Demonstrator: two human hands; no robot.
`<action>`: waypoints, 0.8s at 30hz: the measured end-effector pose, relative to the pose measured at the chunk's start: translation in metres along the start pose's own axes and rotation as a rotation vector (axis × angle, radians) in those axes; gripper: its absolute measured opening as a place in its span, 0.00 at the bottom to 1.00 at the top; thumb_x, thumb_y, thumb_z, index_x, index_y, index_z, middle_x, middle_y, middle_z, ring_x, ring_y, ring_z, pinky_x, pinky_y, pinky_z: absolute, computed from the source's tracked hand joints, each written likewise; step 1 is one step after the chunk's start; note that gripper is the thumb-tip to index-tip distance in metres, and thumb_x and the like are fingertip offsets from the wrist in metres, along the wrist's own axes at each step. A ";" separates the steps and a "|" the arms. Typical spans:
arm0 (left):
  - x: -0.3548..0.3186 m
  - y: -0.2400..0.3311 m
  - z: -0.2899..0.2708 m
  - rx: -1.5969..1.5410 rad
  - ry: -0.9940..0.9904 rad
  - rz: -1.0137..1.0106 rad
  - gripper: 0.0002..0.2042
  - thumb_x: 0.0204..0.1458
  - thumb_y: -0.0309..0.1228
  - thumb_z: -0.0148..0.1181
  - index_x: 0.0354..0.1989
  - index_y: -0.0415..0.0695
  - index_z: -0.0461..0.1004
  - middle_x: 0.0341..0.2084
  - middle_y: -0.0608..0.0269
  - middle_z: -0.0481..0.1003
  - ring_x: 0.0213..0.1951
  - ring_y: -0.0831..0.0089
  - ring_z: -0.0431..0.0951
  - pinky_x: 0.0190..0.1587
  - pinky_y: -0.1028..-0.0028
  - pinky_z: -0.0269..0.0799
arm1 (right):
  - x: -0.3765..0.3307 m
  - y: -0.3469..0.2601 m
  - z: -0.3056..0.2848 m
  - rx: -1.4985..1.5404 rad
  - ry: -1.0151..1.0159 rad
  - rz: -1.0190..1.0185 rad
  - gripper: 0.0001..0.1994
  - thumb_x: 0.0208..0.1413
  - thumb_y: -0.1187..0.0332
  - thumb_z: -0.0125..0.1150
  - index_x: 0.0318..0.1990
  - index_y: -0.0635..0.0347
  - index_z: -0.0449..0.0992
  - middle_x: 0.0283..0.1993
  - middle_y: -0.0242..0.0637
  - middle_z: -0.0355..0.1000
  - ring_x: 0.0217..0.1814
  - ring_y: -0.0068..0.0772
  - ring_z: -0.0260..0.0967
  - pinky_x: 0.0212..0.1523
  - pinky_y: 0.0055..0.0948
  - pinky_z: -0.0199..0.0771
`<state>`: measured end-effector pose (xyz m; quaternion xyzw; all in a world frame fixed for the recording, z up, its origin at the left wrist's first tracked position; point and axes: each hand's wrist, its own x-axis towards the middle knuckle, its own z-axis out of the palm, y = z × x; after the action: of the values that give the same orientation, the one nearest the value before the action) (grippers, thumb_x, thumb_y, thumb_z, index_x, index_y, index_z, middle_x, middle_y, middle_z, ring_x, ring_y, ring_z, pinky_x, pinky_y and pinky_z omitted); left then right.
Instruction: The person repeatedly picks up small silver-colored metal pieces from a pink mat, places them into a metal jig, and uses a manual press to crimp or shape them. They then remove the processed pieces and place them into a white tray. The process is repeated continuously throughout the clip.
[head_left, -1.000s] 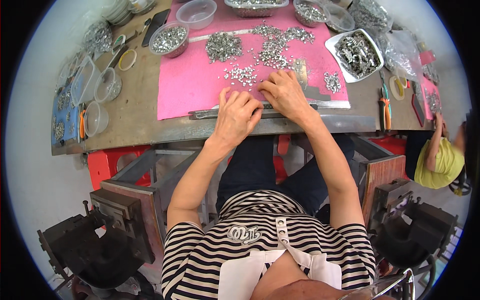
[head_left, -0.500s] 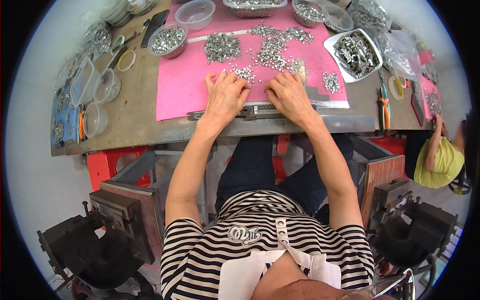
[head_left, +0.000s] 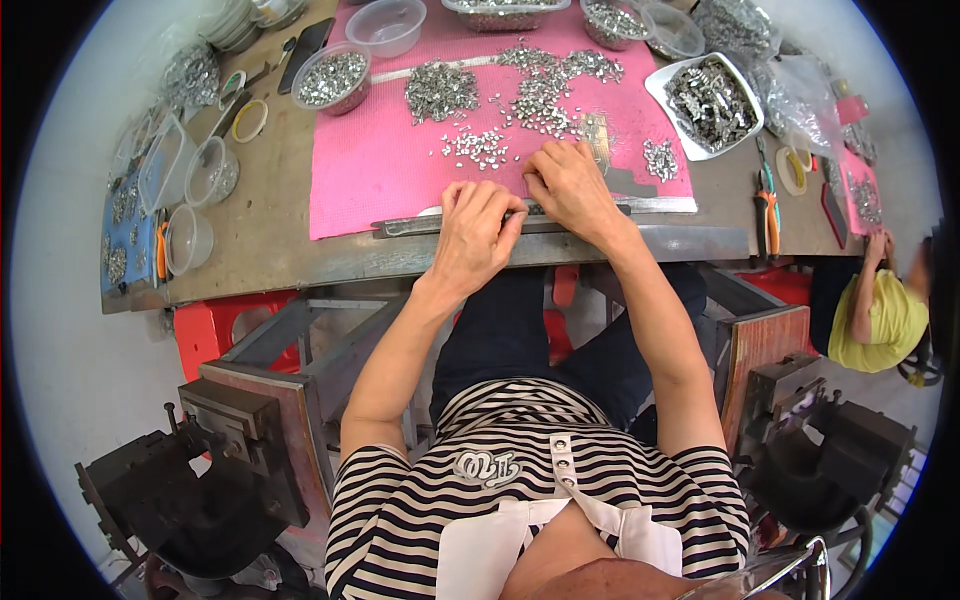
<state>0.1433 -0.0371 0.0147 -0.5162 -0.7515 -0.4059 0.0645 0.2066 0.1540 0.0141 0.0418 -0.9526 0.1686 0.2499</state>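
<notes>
My left hand [head_left: 474,235] is over the front edge of the pink mat [head_left: 350,180], thumb and fingers pinched together at a dark metal bar fixture [head_left: 405,227]. Whatever lies in that pinch is too small to make out. My right hand [head_left: 572,190] is bent over the same fixture, fingers curled down and closed, their tips hidden. The two hands are close but apart, and they cover the fixture's middle. Just beyond them lies a loose scatter of small shiny metal pieces [head_left: 477,149]. Larger piles of such pieces [head_left: 441,92] spread farther back.
A white dish [head_left: 655,88] of metal parts stands at the right, near orange-handled pliers [head_left: 767,215]. Round tub [head_left: 333,80] of pieces sits at the left, beside an empty clear bowl [head_left: 388,28]. A co-worker in yellow [head_left: 880,320] sits far right.
My left hand has drawn back toward me and slightly right, from the loose pieces to the fixture. My right hand has shifted slightly up and left.
</notes>
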 end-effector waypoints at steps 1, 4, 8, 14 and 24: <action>0.000 0.000 0.002 0.005 0.001 0.003 0.05 0.52 0.25 0.65 0.36 0.43 0.77 0.35 0.64 0.75 0.40 0.64 0.73 0.53 0.61 0.60 | 0.000 0.000 0.000 0.007 0.007 -0.003 0.04 0.56 0.71 0.65 0.36 0.60 0.76 0.33 0.37 0.69 0.41 0.41 0.68 0.45 0.40 0.62; 0.001 -0.001 0.003 0.003 0.007 0.014 0.06 0.51 0.25 0.66 0.36 0.42 0.77 0.35 0.63 0.75 0.40 0.63 0.73 0.52 0.60 0.61 | -0.003 -0.002 -0.006 0.059 0.011 0.002 0.05 0.55 0.73 0.65 0.36 0.60 0.75 0.33 0.37 0.69 0.40 0.41 0.68 0.45 0.40 0.63; 0.001 -0.003 0.002 -0.023 -0.007 0.011 0.06 0.51 0.24 0.66 0.36 0.42 0.78 0.35 0.62 0.76 0.40 0.62 0.74 0.52 0.58 0.63 | -0.015 -0.016 -0.023 0.201 -0.032 0.040 0.05 0.53 0.75 0.64 0.35 0.62 0.74 0.35 0.39 0.70 0.42 0.43 0.68 0.46 0.40 0.64; -0.002 -0.005 -0.004 -0.112 0.082 -0.057 0.06 0.54 0.22 0.64 0.40 0.41 0.80 0.35 0.59 0.78 0.40 0.60 0.76 0.55 0.56 0.66 | -0.029 -0.027 -0.025 0.150 -0.030 -0.055 0.08 0.50 0.76 0.65 0.36 0.61 0.73 0.36 0.39 0.68 0.41 0.42 0.68 0.45 0.39 0.65; -0.002 -0.035 -0.030 0.233 0.210 -0.288 0.05 0.56 0.29 0.65 0.39 0.48 0.81 0.32 0.69 0.78 0.37 0.70 0.75 0.57 0.60 0.56 | -0.023 -0.025 -0.028 0.143 -0.065 -0.063 0.05 0.54 0.74 0.64 0.36 0.61 0.75 0.36 0.39 0.69 0.42 0.42 0.69 0.46 0.40 0.66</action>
<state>0.1053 -0.0635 0.0141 -0.3475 -0.8485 -0.3726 0.1431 0.2438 0.1400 0.0328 0.0950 -0.9440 0.2267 0.2202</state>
